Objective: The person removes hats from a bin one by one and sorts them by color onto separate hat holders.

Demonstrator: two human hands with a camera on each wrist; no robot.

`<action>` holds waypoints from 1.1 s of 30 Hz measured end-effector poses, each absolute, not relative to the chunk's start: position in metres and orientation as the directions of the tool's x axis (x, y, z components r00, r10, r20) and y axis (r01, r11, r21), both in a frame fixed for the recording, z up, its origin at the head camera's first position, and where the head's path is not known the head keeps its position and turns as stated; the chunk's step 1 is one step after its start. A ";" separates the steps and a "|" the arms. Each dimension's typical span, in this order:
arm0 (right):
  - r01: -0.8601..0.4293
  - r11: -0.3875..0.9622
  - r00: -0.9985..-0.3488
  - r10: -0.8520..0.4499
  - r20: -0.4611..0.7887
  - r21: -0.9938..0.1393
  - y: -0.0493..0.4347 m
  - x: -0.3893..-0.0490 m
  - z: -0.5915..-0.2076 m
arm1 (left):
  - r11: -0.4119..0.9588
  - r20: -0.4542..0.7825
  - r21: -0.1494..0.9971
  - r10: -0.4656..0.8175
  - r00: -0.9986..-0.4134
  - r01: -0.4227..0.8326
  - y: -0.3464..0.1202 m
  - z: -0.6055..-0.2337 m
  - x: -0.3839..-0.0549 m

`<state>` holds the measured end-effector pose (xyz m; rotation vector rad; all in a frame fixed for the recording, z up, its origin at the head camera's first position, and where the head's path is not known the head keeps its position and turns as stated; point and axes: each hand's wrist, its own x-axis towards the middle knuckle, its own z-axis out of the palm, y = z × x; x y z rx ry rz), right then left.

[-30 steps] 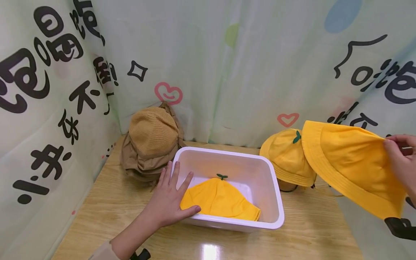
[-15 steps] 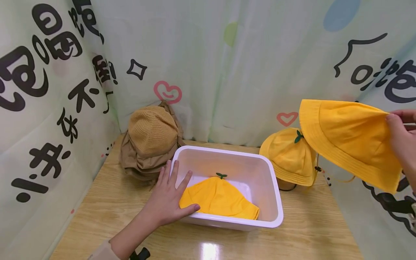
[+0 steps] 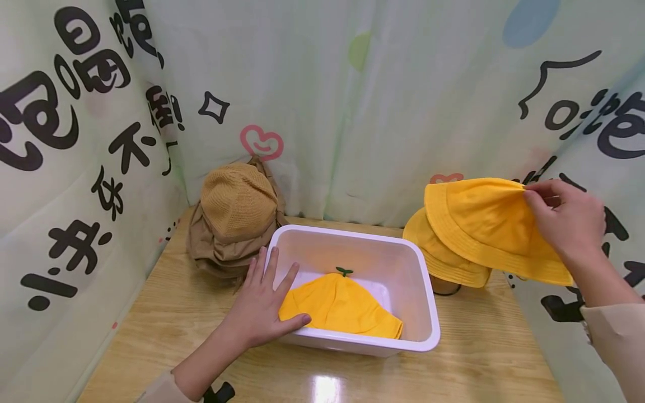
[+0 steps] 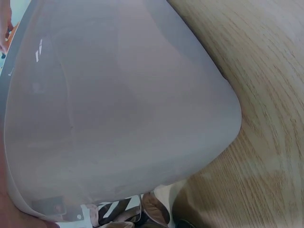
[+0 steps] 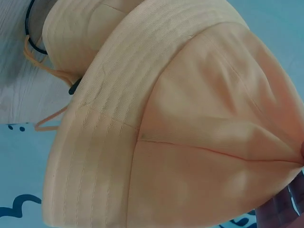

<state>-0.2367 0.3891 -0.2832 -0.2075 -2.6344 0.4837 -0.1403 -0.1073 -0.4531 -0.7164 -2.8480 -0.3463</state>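
My right hand [image 3: 569,218] pinches a yellow bucket hat [image 3: 489,224] by the top of its crown and holds it raised at the right, brim toward the left. In the right wrist view this hat [image 5: 204,123] fills most of the picture. It partly covers another yellow hat [image 3: 448,268] on the table behind. With fingers spread, my left hand [image 3: 259,313] rests on the front left corner of a white plastic bin [image 3: 353,232]. Inside the bin lies a folded yellow hat [image 3: 340,305] with a green sprout on top. The left wrist view shows mainly the bin's outer wall [image 4: 118,104].
Brown hats, the top one a tan knitted-look hat [image 3: 237,198], are piled left of the bin. A printed curtain [image 3: 312,101] hangs around the wooden table [image 3: 453,358]. An orange cord [image 5: 52,71] hangs by the rear yellow hat.
The right hand first lifted the yellow hat, then brought it left and lower, so it overlaps the hat behind more and hides its sprout. The left hand and bin stayed put.
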 end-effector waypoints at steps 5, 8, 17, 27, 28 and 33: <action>0.028 0.926 -0.891 0.194 0.410 -0.376 0.386 -0.240 -0.288 | 0.859 0.224 0.183 0.438 -0.871 0.479 -0.108 -0.454 -0.139; 0.000 0.929 -0.894 0.165 0.417 -0.369 0.383 -0.241 -0.288 | 0.859 0.223 0.187 0.436 -0.872 0.477 -0.108 -0.454 -0.139; -0.015 0.934 -0.909 0.136 0.393 -0.357 0.376 -0.242 -0.297 | 0.857 0.229 0.178 0.442 -0.868 0.483 -0.108 -0.454 -0.140; -0.010 0.942 -0.931 0.114 0.348 -0.336 0.375 -0.248 -0.309 | 0.853 0.233 0.187 0.442 -0.866 0.486 -0.108 -0.454 -0.140; -0.010 0.943 -0.934 0.110 0.341 -0.333 0.375 -0.249 -0.310 | 0.854 0.231 0.188 0.442 -0.867 0.486 -0.108 -0.454 -0.140; -0.014 0.940 -0.946 0.098 0.309 -0.341 0.375 -0.253 -0.317 | 0.858 0.227 0.181 0.440 -0.869 0.482 -0.108 -0.455 -0.140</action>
